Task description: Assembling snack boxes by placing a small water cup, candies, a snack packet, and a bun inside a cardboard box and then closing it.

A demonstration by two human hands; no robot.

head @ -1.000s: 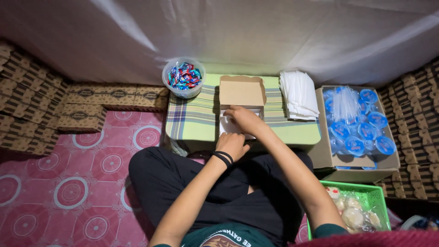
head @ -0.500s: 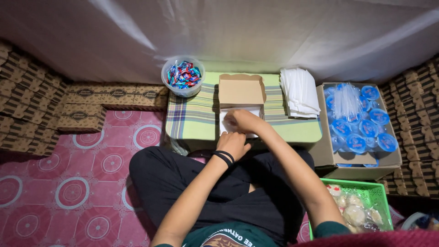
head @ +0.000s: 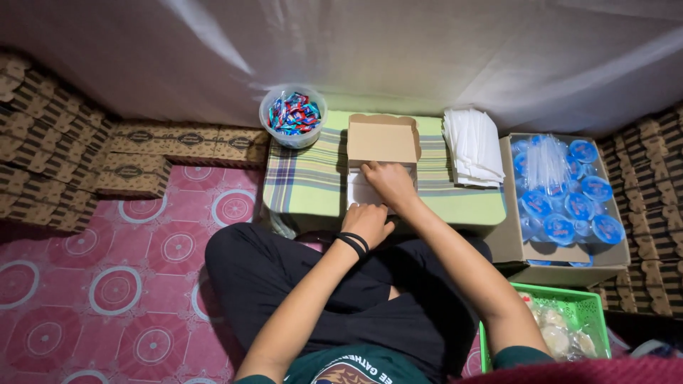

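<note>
Right hand (head: 389, 183): middle of the frame, fingers bent down into the small box, pressing on the white paper; not clear if pinching it or only pushing.
Left hand (head: 367, 222): just below the box, loosely curled at the near edge of it, black bands on the wrist; cannot tell if gripping anything.
Small box (head: 382, 153): brown cardboard, middle of the frame, lid flipped up and open toward the top, sitting on the checked cloth.
White paper (head: 361, 192): lying inside the box, partly hidden under the right hand.
Checked cloth (head: 306, 181): green and striped, covering the low table.
Candy tub (head: 293, 116): round clear tub, upper middle, just left of the box, full of red and blue wrapped sweets.
Napkin stack (head: 472, 147): white pile, just right of the box.
Cup carton (head: 562, 199): right side of the frame, full of blue-lidded cups.
Green basket (head: 565, 323): lower right, wrapped snacks inside.
Risk, paper: might crumple or tear if pushed too hard.
Risk, lid: might flop shut on the fingers, nothing holding it up.
Risk, box: might slide off the near table edge, sitting very close to it.
Risk, tub: might tip if an elbow swings left, standing right at the table corner.
</note>
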